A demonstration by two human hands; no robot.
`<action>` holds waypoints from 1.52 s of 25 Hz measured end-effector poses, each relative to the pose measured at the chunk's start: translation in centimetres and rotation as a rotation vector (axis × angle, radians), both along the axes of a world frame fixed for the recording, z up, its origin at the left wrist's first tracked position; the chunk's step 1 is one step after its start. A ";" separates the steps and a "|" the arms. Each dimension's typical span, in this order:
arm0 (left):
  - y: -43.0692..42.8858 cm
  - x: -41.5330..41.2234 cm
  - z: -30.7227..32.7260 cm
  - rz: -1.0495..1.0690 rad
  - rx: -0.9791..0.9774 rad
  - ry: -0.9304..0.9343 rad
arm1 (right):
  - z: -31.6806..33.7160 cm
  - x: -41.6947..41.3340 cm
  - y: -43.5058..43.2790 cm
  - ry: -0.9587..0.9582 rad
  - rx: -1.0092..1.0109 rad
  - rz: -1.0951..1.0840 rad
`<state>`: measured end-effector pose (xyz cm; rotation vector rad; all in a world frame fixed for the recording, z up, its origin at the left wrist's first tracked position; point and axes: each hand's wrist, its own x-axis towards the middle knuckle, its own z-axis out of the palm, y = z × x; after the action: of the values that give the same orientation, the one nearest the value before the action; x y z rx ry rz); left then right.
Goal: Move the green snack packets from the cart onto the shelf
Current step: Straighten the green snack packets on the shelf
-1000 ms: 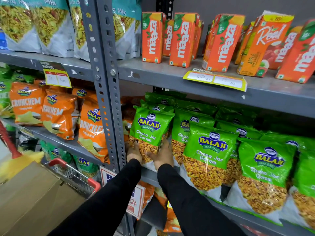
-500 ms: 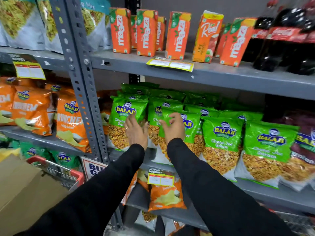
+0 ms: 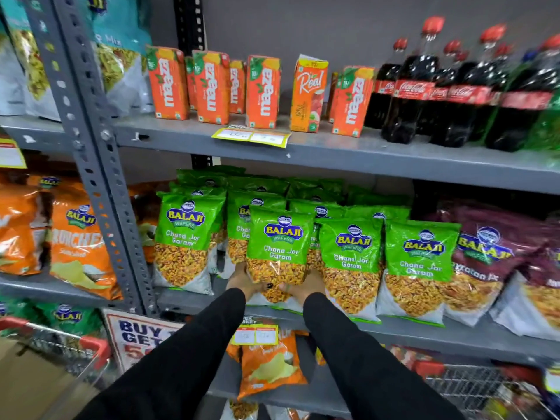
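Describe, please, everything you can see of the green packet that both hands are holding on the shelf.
The green packet is a glossy plastic pouch with a blue and yellow Balaji logo, "Chana Jor Garam" lettering, a clear window showing yellow-brown snack and a white base. It stands upright at the grey shelf front, overlapping packets behind. The left hand and right hand grip its lower corners.

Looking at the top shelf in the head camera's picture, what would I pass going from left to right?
Teal snack mix bags → orange Maaza cartons → one Real apple juice carton → another Maaza carton → cola bottles with red caps. The green bottle at the far right edge is too blurred to name.
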<state>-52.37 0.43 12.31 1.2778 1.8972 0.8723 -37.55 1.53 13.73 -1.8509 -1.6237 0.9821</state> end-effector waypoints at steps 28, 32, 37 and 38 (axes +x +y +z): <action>0.1 9.7 2.5 -0.175 0.383 0.043 | 2.6 10.7 0.2 0.124 0.500 -0.443; 1.5 13.3 0.8 -0.263 0.082 0.073 | 1.0 13.1 -0.4 0.284 0.296 -0.370; 1.9 14.3 0.1 -0.216 0.038 0.122 | 0.4 14.0 -1.0 0.136 0.172 -0.380; 1.8 14.3 0.2 -0.219 0.041 0.129 | 0.2 13.9 -1.0 0.100 0.114 -0.338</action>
<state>-38.10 2.27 12.49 1.5662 1.8017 0.7335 -23.63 0.50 13.93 -1.8859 -1.2295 0.8022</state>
